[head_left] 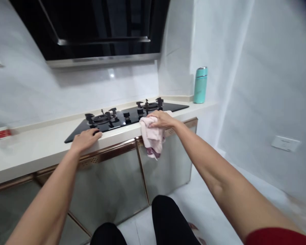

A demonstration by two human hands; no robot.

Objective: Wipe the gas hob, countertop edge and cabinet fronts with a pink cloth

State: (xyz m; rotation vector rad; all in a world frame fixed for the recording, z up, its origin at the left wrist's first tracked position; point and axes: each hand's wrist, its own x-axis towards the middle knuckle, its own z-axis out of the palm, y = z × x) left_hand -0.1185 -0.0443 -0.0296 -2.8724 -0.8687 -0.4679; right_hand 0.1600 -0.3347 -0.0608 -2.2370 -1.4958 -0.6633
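Observation:
A pale pink cloth [153, 137] with a purple band near its lower end hangs over the counter's front edge. My right hand [161, 119] grips it there, fingers closed around a bunched fold. To the left, my left hand [85, 139] rests on the counter edge, fingers laid over the top, holding nothing. Just behind both hands lies the black glass gas hob [112, 125]. Its left burner [102, 117] is beyond my left hand, and its right burner [151, 105] is beyond the cloth.
A turquoise bottle [200, 86] stands at the counter's right end. Overhead is a black range hood [104, 30]. Below the white counter [40, 139] run cabinet doors [112, 180] with copper-coloured trim. A red and white container [1, 132] sits at far left.

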